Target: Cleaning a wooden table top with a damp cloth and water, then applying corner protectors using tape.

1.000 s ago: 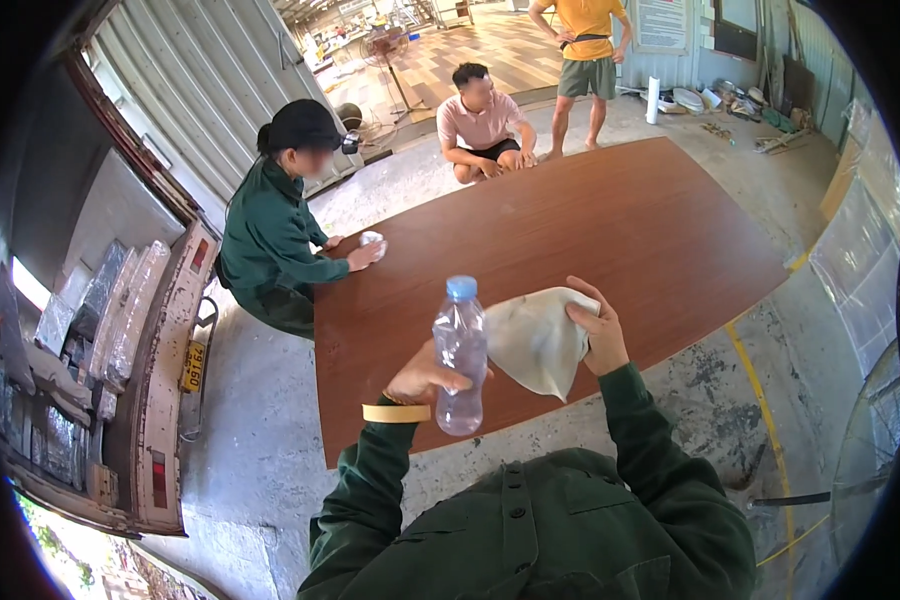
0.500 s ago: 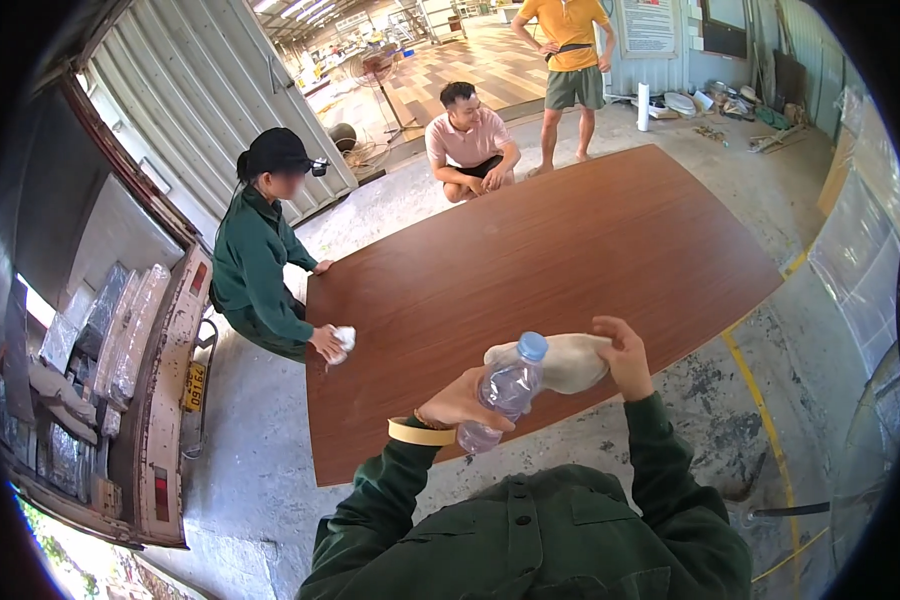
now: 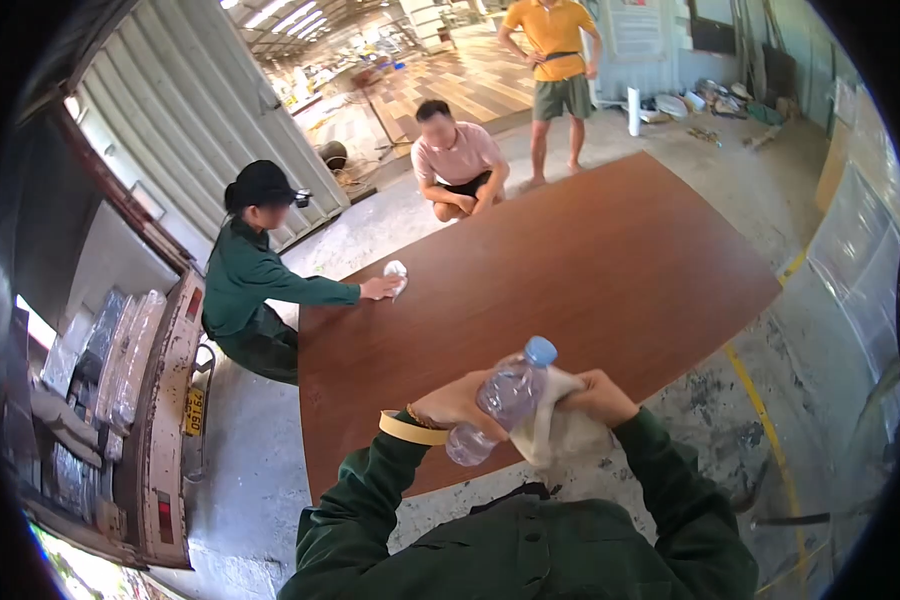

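Observation:
My left hand (image 3: 452, 402) is closed round a transparent plastic bottle (image 3: 510, 396) with a blue cap, held tilted above the near edge of a brown wood-grain board (image 3: 580, 270). A crumpled cream cloth (image 3: 568, 442) hangs just right of the bottle, with my right hand (image 3: 602, 398) closed on its upper part. The bottle hides some of the cloth, so whether my left fingers also touch it I cannot tell. Across the board to the left, a co-worker's hand (image 3: 378, 288) presses a white wad of cloth (image 3: 396, 276) on the surface.
A crouching co-worker in green (image 3: 245, 270) is at the board's left end. Beyond the far edge, one person squats in a pink shirt (image 3: 460, 155) and another stands in yellow (image 3: 552, 40). A truck bed (image 3: 160, 440) with wrapped panels lies left; plastic-wrapped sheets (image 3: 855, 230) stand right.
The co-worker's hand has slid the white wad away from me and rightward over the board. My right hand has drawn in toward the bottle, and the cloth now hangs lower and more crumpled.

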Motion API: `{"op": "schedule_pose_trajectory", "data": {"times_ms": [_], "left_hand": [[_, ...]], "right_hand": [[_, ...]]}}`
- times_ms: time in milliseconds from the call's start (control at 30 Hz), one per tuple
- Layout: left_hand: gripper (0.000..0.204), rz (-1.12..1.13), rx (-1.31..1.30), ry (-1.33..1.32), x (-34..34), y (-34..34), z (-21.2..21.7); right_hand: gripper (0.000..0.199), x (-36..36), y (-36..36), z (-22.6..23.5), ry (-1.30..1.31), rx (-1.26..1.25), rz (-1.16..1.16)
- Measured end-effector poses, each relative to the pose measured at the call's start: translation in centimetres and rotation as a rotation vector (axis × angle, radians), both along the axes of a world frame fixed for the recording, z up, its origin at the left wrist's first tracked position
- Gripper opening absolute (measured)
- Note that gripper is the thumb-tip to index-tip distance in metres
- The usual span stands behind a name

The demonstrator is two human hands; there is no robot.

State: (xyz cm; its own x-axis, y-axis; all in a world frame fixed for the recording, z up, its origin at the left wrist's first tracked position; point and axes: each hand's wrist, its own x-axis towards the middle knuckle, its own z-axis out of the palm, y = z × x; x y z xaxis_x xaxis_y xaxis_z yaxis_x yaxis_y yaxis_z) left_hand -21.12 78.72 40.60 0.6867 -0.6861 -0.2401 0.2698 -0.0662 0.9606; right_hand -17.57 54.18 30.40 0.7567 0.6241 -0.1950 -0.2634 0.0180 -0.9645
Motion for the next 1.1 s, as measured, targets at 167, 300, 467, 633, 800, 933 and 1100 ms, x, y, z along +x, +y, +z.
{"op": "schedule_pose_trajectory", "data": {"times_ms": [167,300,467,633,800,933,1100], "left_hand": [[0.083,0.133,-0.046,-0.066,4.4,0.0,-1.5],[0.074,0.188,-0.023,-0.159,8.0,-2.8,-2.8],[0.069,0.094,0.338,-0.444,11.5,-6.1,-6.3],[0.072,0.029,0.694,-0.458,13.8,-10.5,-7.1],[0.072,0.038,0.945,-0.446,15.3,-15.4,-6.4],[0.071,0.054,1.048,-0.446,16.0,-19.0,-6.3],[0.069,0.069,1.236,-0.407,16.0,-22.5,-6.0]], "right_hand": [[0.033,5.4,-2.1,-1.0,0.285,0.114,-0.341],[0.031,8.7,-3.4,-1.7,0.288,0.092,-0.459],[0.032,9.9,-5.7,-2.7,0.425,0.361,-0.464],[0.036,12.0,-8.8,-1.9,0.514,0.4,-0.459],[0.038,14.9,-13.3,-3.5,0.546,0.471,-0.347],[0.034,17.1,-15.9,-3.6,0.507,0.443,-0.336],[0.035,18.0,-17.7,-3.5,0.525,0.429,-0.279]]}}
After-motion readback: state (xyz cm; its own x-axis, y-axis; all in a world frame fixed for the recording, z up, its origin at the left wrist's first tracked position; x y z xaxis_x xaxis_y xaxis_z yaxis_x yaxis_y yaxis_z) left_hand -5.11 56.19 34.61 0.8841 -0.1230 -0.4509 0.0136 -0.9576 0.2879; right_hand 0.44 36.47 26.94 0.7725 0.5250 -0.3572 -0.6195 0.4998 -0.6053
